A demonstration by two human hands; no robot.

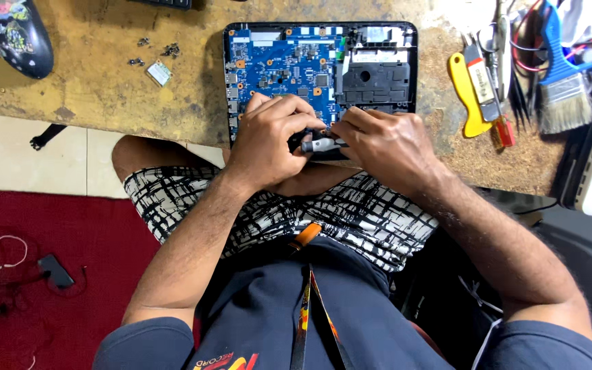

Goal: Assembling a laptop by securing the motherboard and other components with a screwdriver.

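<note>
Closest to me, at the near edge of the opened laptop base [405, 41], my two hands meet over its lower rim. My left hand [268, 137] curls down with fingers bent, resting on the blue circuit board [282, 65] and touching the grey-handled screwdriver [320, 144]. My right hand [381, 140] pinches that screwdriver from the other side, fingertips pressed together around its handle, so the tool lies almost flat between both hands, just at the base's near edge. Beyond my knuckles the blue board fills the left part of the base, and a black plastic section [377, 82] fills the right part. Left of the base, on the worn wooden table [90, 75], a small white card [159, 72] lies near a few loose screws [170, 49]. Further left, at the table's far corner, sits a dark patterned object [18, 34]. Right of the base lie a yellow-handled tool [466, 103], a small red piece [506, 131], and a brush with a blue handle [563, 82] beside tangled wires [525, 41]. Under the table, left of my knees, a red mat [56, 274] covers the floor.
</note>
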